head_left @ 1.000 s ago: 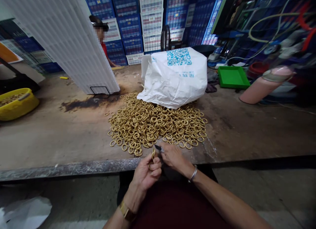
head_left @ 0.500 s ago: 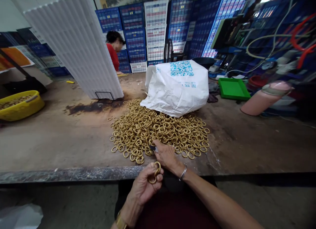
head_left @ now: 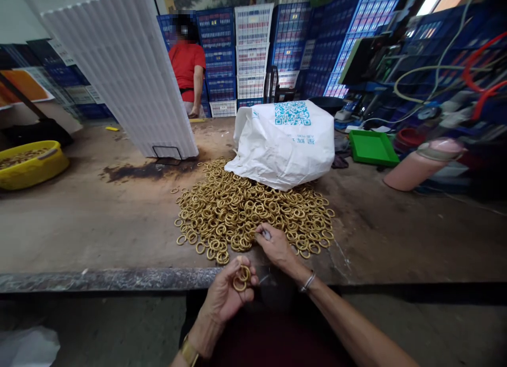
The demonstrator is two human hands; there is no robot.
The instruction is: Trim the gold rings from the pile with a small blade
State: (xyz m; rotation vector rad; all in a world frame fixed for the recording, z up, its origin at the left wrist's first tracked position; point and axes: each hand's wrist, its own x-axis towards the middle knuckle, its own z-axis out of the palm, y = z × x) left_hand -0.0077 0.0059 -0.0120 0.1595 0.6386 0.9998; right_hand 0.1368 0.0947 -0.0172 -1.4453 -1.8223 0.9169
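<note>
At the frame's lower centre, ring picking seems in hand — the half-curled left hand (head_left: 232, 289) holds gold rings (head_left: 242, 278), the right hand (head_left: 278, 246), closed around a grey tool (head_left: 266, 234), reaches the ring pile (head_left: 245, 208) — calling for a fine pinch.

There are two hands (head_left: 230, 295), two gold-coloured rings (head_left: 240, 290) in the left one, a heap of further rings (head_left: 237, 214) too many to count, one desk (head_left: 119, 229), one white sack (head_left: 285, 150), one yellow basin (head_left: 35, 171), one green tray (head_left: 374, 148), one pink bottle (head_left: 410, 169), one bracelet (head_left: 308, 282), one wristband (head_left: 189, 352) and one co-worker (head_left: 188, 63).
</note>
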